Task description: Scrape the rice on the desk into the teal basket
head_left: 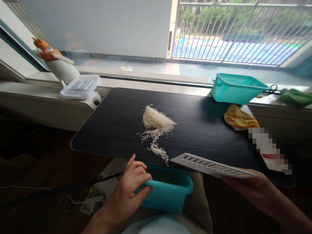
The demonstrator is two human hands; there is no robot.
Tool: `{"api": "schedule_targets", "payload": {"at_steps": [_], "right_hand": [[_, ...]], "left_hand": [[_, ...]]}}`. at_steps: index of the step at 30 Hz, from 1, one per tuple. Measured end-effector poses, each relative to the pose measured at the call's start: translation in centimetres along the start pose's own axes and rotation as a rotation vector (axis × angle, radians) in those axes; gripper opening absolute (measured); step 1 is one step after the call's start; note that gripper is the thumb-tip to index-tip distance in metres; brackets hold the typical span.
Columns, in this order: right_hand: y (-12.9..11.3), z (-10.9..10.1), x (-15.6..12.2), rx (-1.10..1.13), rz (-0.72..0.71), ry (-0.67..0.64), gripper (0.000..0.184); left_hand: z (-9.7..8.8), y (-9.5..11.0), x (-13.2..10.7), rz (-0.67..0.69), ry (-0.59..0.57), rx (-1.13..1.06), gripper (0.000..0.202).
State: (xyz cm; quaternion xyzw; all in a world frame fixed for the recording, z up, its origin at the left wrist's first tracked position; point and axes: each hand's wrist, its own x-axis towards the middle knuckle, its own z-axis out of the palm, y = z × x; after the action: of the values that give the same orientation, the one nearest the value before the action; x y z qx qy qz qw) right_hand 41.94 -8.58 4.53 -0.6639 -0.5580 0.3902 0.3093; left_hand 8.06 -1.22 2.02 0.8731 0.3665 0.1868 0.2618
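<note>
A heap of white rice grains [156,118] lies on the black table [112,113], and a thin trail of grains runs from it to the near edge. Just under that edge, against my lap, is a teal plastic bin [165,195]. My left hand [134,182] grips the bin's rim at its left corner, thumb outside; some fingertips are hidden. In my right hand [253,185] is a flat light-grey slotted plate [210,171]. Its pointed left end is low over the near edge, close to the end of the trail; whether it touches the table I cannot tell.
A second teal bin [236,89] stands at the back right, with black scissors [273,88] and a green cloth [296,98] beside it. A crumpled yellow cloth [240,118] lies on the table's right side. A clear plastic box [81,87] sits on the radiator [46,105] at left.
</note>
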Motion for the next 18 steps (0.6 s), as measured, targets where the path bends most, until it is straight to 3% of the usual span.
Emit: {"api": "schedule_targets", "payload": {"at_steps": [3,9,15,18], "right_hand": [[-0.2,0.0,0.1,0.000,0.007,-0.062,0.017],[-0.1,0.5,1.1,-0.003,-0.030,-0.024,0.021],[0.3,0.6,1.1,-0.015,-0.040,-0.145,0.023],[0.5,0.7,1.3,-0.005,-0.075,-0.099,0.023]], "left_hand": [[-0.1,0.0,0.0,-0.002,-0.011,-0.001,0.013],[0.0,-0.1,-0.1,0.015,-0.016,0.010,0.012],[0.0,-0.1,-0.1,0.005,-0.011,0.007,0.013],[0.0,-0.1,-0.1,0.007,-0.005,0.002,0.013]]}}
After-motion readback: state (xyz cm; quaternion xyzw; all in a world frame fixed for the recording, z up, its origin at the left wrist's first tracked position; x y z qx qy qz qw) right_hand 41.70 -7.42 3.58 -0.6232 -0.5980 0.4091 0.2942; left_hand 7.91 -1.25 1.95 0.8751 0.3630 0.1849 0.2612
